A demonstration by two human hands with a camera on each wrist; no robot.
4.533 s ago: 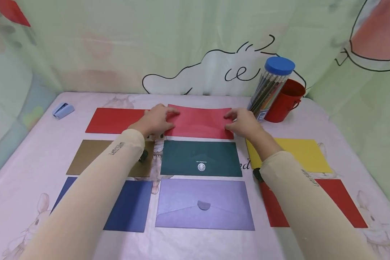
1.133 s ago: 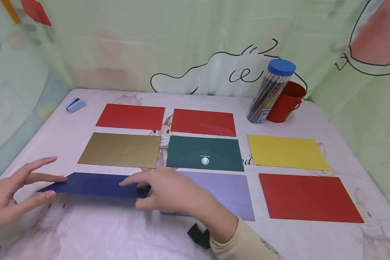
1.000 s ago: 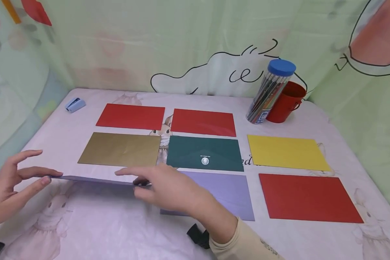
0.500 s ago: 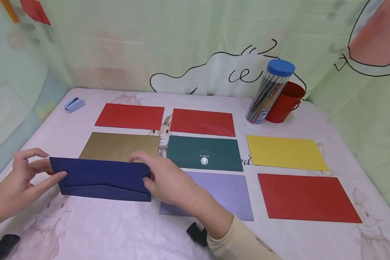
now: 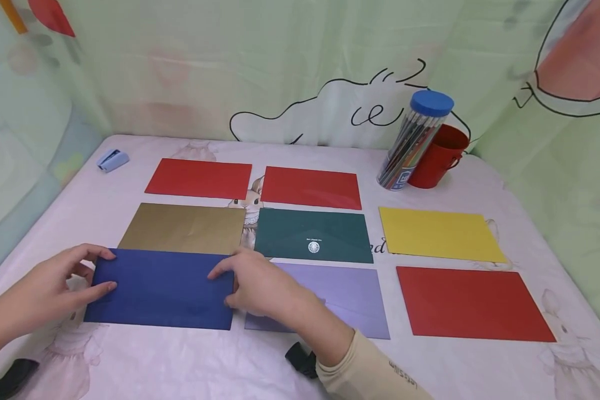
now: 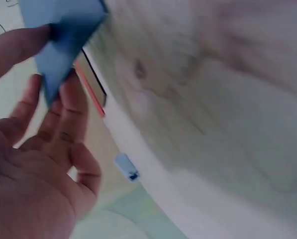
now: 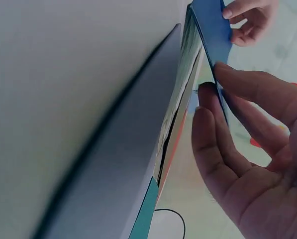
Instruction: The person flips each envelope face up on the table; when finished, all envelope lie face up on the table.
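Observation:
A plain dark blue envelope point(image 5: 162, 290) is held by its two short ends, its flapless face towards the head camera. My left hand point(image 5: 55, 283) pinches the left end between thumb and fingers. At the right end my right hand point(image 5: 265, 286) pinches the other edge, which the right wrist view shows between thumb and fingertips. Both wrist views show the envelope raised off the table. Behind it lies a gold envelope point(image 5: 187, 225), its near edge covered. Close beside my right hand lies a lilac envelope point(image 5: 350, 300), partly hidden by that hand and forearm.
Two red envelopes point(image 5: 198, 178) lie at the back, a green one point(image 5: 312, 230) in the middle. A yellow envelope point(image 5: 440, 233) and another red envelope point(image 5: 475, 303) lie right. Behind stand a blue-lidded jar of pencils point(image 5: 415, 144) and a red bucket point(image 5: 440, 158). A light blue stapler point(image 5: 112, 160) lies far left.
Both hands came from the red envelope at the back to the blue one. They lifted and turned it; its flap side showed half a second ago, its plain side now.

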